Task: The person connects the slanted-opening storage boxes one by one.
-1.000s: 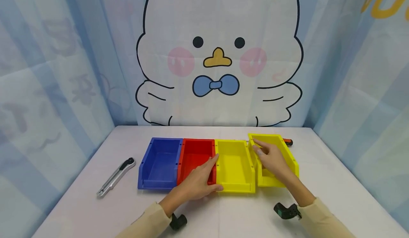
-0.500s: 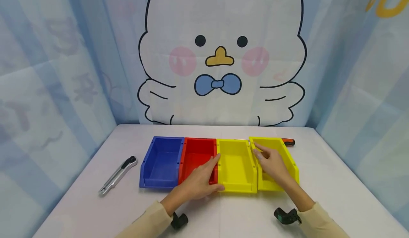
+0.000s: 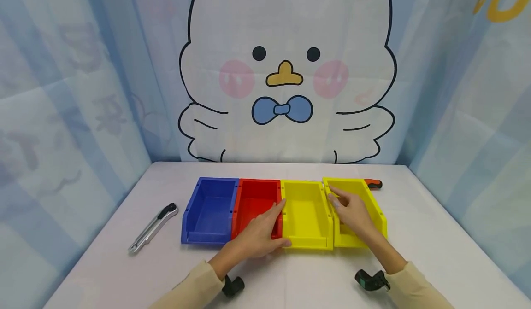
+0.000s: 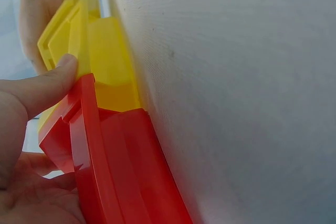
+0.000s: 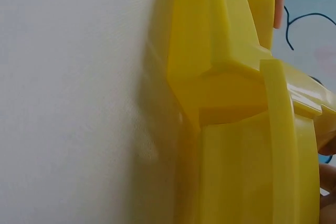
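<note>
Four-in-a-row style open-front bins stand on the table: a blue bin [image 3: 209, 212], a red bin [image 3: 259, 194], a yellow bin [image 3: 307, 212] and a second yellow bin [image 3: 375, 207] at the right. My left hand [image 3: 257, 237] reaches over the red bin with its fingers spread, touching the left yellow bin's rim; its thumb [image 4: 50, 85] rests at that bin's front corner. My right hand [image 3: 354, 212] reaches into the right yellow bin and grips its left wall by the rim. In the right wrist view the two yellow bins [image 5: 236, 171] meet; the gripping fingers are mostly hidden.
A grey utility knife [image 3: 152, 229] with a black slider lies left of the blue bin. Behind the yellow bins lies a tool with an orange and black handle [image 3: 373, 184] and a thin shaft, partly hidden. Curtains surround the white table [image 3: 290, 281].
The right yellow bin has come down slightly at its front and back, against the left yellow bin, with my right hand on it. Over the last half second almost nothing moves.
</note>
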Demonstrator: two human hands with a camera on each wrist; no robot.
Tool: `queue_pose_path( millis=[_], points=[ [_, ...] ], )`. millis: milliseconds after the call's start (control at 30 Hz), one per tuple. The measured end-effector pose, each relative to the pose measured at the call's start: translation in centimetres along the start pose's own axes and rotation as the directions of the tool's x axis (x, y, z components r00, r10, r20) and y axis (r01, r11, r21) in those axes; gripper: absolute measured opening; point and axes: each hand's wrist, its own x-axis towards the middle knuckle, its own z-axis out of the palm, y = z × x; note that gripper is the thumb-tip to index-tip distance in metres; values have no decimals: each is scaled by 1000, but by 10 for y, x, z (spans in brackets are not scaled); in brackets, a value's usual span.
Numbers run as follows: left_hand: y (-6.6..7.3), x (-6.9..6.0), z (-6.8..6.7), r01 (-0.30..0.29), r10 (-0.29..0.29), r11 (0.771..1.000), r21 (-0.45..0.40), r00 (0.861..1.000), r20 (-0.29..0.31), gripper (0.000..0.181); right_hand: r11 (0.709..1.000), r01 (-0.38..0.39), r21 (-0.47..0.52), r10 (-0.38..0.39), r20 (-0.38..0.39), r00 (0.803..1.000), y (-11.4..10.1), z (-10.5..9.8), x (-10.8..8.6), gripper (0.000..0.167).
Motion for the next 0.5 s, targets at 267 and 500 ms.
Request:
queue_pose_path(
  millis=[267, 500],
  points=[
    [0, 0, 0, 8, -8, 1000, -12, 1000, 0, 106, 1000, 17, -24, -17, -23, 1000, 3, 3, 2, 52],
    [2, -2, 0, 6, -6, 1000, -17, 1000, -3, 106, 999, 25, -28, -26, -31, 999, 7, 4, 2, 52]
  ],
)
